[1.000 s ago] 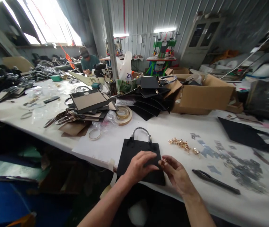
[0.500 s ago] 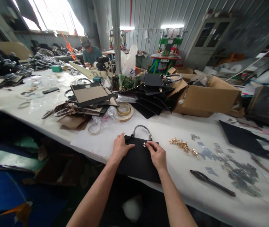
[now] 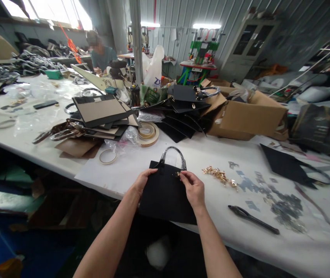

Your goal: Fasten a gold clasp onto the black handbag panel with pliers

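A black bag panel [image 3: 165, 197] with a wrapped, curved handle [image 3: 174, 150] lies before me at the table's near edge. My left hand [image 3: 144, 180] grips its upper left edge, thumb on top and the other fingers hidden beneath. Between the thumb and fingers of my right hand [image 3: 193, 187] is a small gold metal fitting [image 3: 177, 174], held against the panel just below the handle's right end. To the right lies a pile of similar gold fittings [image 3: 218, 175]. Small grey metal plates [image 3: 286, 204] are scattered beyond them, with a black pen-shaped tool [image 3: 253, 220] nearer me.
A stack of panels [image 3: 98, 110], tape rolls [image 3: 148, 134] and black panels [image 3: 179, 125] stand behind the work. A cardboard box [image 3: 249, 116] is at the back right, near another handled black panel [image 3: 283, 164]. A person [image 3: 101, 54] sits across the table.
My left hand has shifted from lying over the panel's upper left to gripping its left edge. The gold fitting in my right hand now sits closer against the panel. The view has moved slightly.
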Motion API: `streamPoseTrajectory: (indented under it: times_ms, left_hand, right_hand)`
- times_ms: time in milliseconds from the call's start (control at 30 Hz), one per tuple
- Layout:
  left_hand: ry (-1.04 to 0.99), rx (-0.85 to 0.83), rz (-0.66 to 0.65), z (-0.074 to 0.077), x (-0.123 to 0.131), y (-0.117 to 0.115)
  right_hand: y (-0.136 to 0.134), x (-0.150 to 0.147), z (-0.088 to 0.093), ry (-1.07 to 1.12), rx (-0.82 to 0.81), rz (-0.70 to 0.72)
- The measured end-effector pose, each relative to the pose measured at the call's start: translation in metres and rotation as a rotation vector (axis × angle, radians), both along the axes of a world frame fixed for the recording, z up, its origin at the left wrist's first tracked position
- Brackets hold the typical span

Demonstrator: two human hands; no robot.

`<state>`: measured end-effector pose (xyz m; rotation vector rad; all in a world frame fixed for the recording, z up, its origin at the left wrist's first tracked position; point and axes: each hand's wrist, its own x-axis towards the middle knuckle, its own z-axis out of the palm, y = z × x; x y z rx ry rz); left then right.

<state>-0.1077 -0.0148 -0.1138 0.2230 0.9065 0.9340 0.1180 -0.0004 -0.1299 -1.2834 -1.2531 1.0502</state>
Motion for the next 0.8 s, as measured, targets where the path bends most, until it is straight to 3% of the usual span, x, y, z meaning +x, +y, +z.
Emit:
streamPoseTrajectory:
  times_ms: [333, 567, 800]
  left_hand:
    - [-0.163, -0.01, -0.057, 0.008, 0.001, -0.008]
    - [-0.169, 0.037, -0.079, 0.008, 0.001, -0.011]
    - [-0.189, -0.018, -0.054, 0.005, 0.0, -0.012]
  right_hand:
    - [-0.007, -0.009, 0.006, -0.144, 0.084, -0.029]
    - [-0.008, -0.008, 0.022, -0.406, 0.318, 0.077]
    - [-0.003, -0.002, 0.023, -0.466, 0.398, 0.183]
